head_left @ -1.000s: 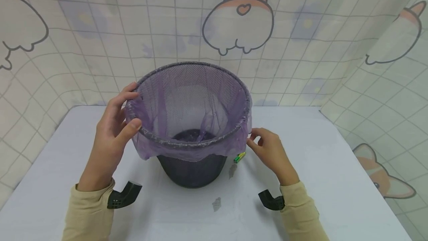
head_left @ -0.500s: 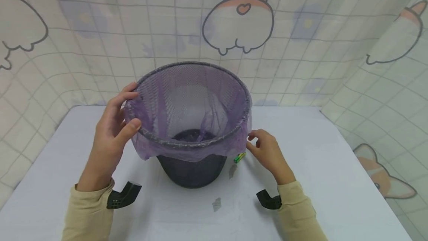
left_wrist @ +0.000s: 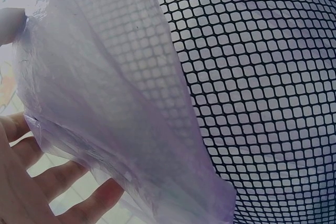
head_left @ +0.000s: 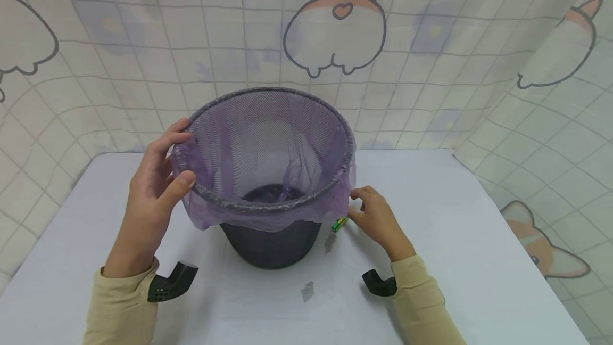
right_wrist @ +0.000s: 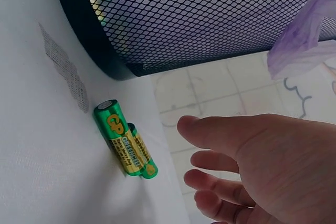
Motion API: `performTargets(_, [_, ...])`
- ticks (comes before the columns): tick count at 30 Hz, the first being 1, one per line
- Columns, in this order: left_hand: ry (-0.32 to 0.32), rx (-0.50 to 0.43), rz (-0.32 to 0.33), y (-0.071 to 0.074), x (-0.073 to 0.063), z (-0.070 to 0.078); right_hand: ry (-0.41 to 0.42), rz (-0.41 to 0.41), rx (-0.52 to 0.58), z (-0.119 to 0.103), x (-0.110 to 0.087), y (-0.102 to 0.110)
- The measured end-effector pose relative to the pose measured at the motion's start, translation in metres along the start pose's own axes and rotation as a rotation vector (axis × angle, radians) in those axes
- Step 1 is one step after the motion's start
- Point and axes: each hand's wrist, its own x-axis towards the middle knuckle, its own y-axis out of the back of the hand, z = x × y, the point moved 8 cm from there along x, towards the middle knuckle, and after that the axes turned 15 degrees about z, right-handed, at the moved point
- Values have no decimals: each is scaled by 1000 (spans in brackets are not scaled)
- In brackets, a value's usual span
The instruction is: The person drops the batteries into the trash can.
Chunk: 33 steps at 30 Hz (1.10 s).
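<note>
A black mesh wastebasket (head_left: 270,252) stands on the table, lined with a thin purple bin bag (head_left: 273,221) folded over its rim. My left hand (head_left: 148,196) grips the rim at the left, with thumb and index fingertip over the edge. In the left wrist view, its other fingers (left_wrist: 52,179) lie against the hanging bag. To the right of the basket is my right hand (head_left: 378,220), its fingers loosely bent and nothing between them. Two green and gold batteries (right_wrist: 123,140) lie side by side on the table near it, partly hidden by the bag in the head view.
The white table (head_left: 479,281) bears two small grey patches, one (head_left: 308,292) in front of the basket and one (head_left: 330,244) beside it. A checked cloth (head_left: 230,31) with corgi drawings hangs behind and at both sides.
My right hand has shifted slightly down and left, closer to the batteries. The left hand keeps its place on the rim. The whole head view has drifted a little.
</note>
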Motion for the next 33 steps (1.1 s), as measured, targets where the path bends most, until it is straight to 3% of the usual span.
performTargets(9, [3,7,6,1,0,1,0,-21,-5,1,-3,-8])
performTargets(20, [-65,-60,-31,1,2,-1,2,-9,-27,3,-5,-15])
performTargets(28, [-29,-34,-6,2,3,-3,-42,-56,-62,5,-5,-23])
performTargets(33, [-51,-62,-29,1,2,-2,-45,-52,-79,5,-6,-25])
